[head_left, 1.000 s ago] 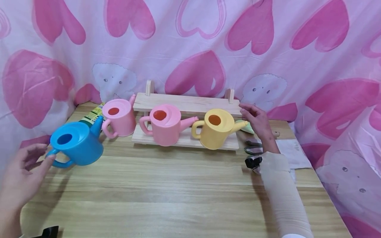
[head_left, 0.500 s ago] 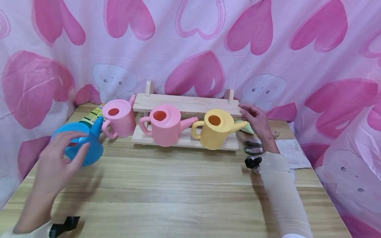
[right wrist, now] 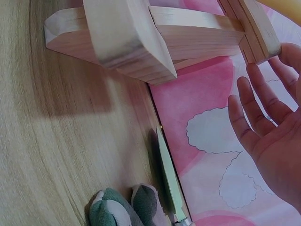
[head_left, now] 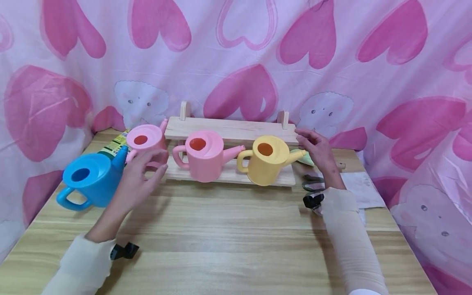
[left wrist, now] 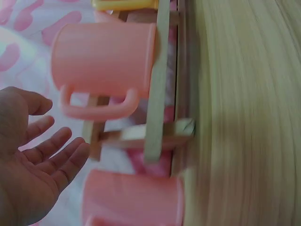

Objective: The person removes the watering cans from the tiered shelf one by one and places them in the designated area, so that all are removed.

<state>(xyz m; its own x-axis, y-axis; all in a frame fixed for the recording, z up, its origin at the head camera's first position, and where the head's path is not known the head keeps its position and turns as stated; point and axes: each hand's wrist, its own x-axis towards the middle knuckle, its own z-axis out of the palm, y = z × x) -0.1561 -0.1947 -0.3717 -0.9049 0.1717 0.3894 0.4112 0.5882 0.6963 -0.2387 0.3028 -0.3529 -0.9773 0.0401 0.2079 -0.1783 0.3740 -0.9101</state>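
My left hand (head_left: 138, 178) is raised over the table's left side with its fingers loose and holding nothing. In the head view it overlaps a pink watering can (head_left: 147, 137) on the table. The left wrist view shows the fingers spread near the handle of another pink watering can (left wrist: 103, 61), which stands on the lower board of a wooden shelf (head_left: 232, 129). A yellow watering can (head_left: 267, 164) stands beside that one. The blue watering can (head_left: 96, 176) sits left of my left hand. My right hand (head_left: 318, 151) touches the upper board's right end with its fingertips, fingers fairly straight.
Behind the blue can lies a green and yellow packet (head_left: 114, 145). Right of the shelf are grey-green gloves (right wrist: 115, 207), a pale green blade-like tool (right wrist: 167, 172) and a white cloth (head_left: 363, 190). A pink heart-print curtain (head_left: 236, 53) hangs behind the wooden table (head_left: 221, 237).
My left hand has let go of the blue watering can's handle and moved right, in front of the pink can. The right hand has stayed at the shelf's end.
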